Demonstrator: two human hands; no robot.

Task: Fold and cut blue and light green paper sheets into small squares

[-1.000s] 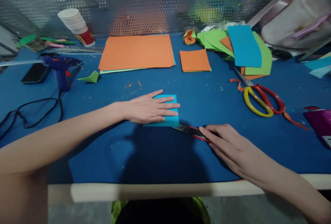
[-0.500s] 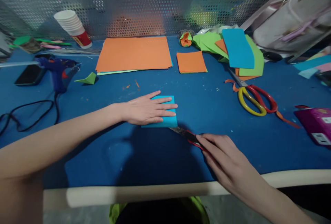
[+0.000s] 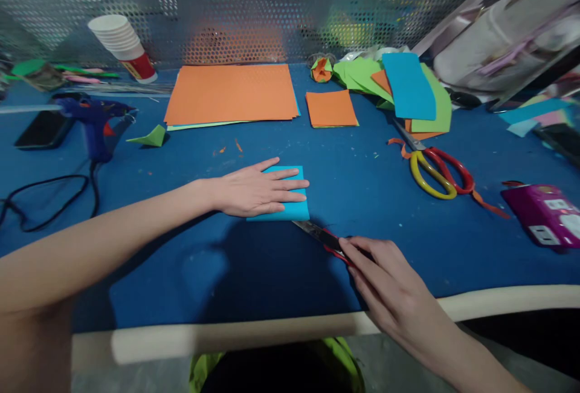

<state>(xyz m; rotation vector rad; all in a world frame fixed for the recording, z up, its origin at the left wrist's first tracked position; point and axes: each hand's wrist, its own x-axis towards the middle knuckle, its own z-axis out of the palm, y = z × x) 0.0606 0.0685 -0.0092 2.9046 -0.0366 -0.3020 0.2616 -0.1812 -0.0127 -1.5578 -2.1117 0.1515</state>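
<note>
My left hand (image 3: 256,190) lies flat with its fingers spread, pressing a blue piece of paper (image 3: 299,208) onto the tabletop. Most of the paper's left part is hidden under the palm. My right hand (image 3: 389,284) is closed around a utility knife (image 3: 330,240) with a black and red handle. Its blade points up and left, and its tip meets the paper's near edge, close to the right corner. Whether the tip lies under the paper I cannot tell.
Large orange sheets (image 3: 231,94) and small orange squares (image 3: 331,109) lie behind. Scissors (image 3: 437,169) and a purple packet (image 3: 544,214) are at right, below coloured paper (image 3: 410,86). Leftward are a glue gun (image 3: 93,124), its cord and stacked paper cups (image 3: 122,48). A perforated metal panel (image 3: 254,6) stands behind.
The whole view has shifted slightly, so objects sit a little further left. My hands, the paper and the knife keep nearly the same positions relative to each other.
</note>
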